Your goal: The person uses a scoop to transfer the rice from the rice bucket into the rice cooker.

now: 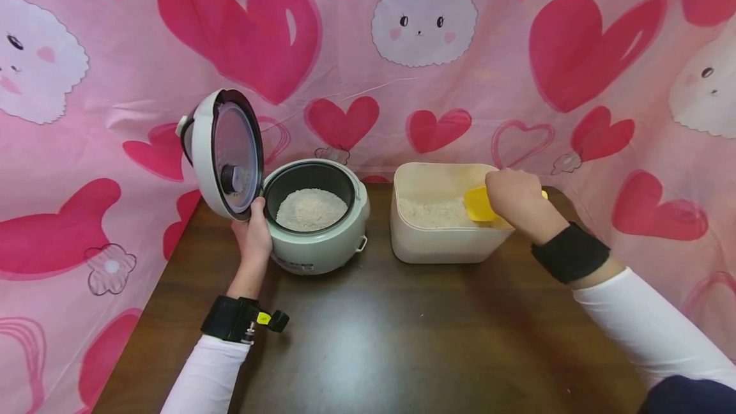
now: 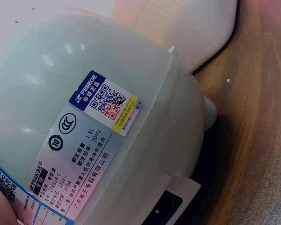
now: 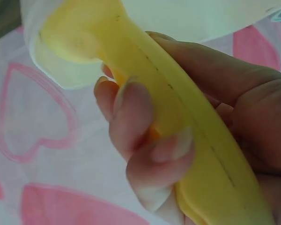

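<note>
A pale green rice cooker [image 1: 316, 254] stands with its lid [image 1: 201, 152] raised, and white rice [image 1: 312, 209] lies heaped in its dark inner pot. My left hand [image 1: 253, 238] holds the lid by its lower edge, thumb on the inner side. Printed labels [image 2: 75, 164] show on the cooker's body in the left wrist view. On the right, my right hand [image 1: 517, 200] grips the handle of a yellow scoop [image 1: 478, 204] over a cream bin [image 1: 439, 248]. Curled fingers [image 3: 131, 115] wrap that handle in the right wrist view. More rice [image 1: 434, 213] lies inside the bin.
Both containers stand side by side toward the back of a dark brown wooden table [image 1: 368, 337], a gap between them. Behind them hangs a pink curtain [image 1: 345, 30] printed with hearts and rabbits. A small latch [image 1: 361, 245] juts from the cooker's right side.
</note>
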{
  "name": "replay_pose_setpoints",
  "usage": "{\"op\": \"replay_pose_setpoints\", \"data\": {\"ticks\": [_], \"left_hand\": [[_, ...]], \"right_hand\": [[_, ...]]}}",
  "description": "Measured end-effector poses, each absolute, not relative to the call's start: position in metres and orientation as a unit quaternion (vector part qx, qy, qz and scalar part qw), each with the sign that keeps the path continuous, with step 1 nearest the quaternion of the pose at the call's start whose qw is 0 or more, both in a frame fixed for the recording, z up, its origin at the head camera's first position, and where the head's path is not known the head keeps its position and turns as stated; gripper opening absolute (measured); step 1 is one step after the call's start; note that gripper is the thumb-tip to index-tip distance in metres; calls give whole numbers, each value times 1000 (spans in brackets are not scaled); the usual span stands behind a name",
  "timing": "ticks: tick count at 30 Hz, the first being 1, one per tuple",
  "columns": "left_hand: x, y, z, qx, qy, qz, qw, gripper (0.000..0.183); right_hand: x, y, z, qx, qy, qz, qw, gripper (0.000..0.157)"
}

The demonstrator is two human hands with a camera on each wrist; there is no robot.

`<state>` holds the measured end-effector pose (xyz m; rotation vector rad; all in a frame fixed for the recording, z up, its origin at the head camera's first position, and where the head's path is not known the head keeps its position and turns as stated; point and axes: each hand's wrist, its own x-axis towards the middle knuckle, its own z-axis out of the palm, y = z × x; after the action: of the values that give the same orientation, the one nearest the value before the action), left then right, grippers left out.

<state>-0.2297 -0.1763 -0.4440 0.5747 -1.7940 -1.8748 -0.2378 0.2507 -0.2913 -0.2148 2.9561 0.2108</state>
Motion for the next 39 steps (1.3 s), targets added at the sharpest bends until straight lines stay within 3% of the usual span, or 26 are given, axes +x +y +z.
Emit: {"op": "replay_pose_setpoints", "data": {"ticks": [14,22,39], "left_hand": [[-229,-177,-443,206,-655,-688,238,52],[-229,-177,-446,204,-655,-685,246,51],[-231,-177,-448,198,-647,-690,257,50]], "right_hand": [[-248,272,-318,-58,990,-30,125,24],[-254,279,-324,-75,971,-141,179,26],[-263,262,-328,-110,958,-169,202,29]]}}
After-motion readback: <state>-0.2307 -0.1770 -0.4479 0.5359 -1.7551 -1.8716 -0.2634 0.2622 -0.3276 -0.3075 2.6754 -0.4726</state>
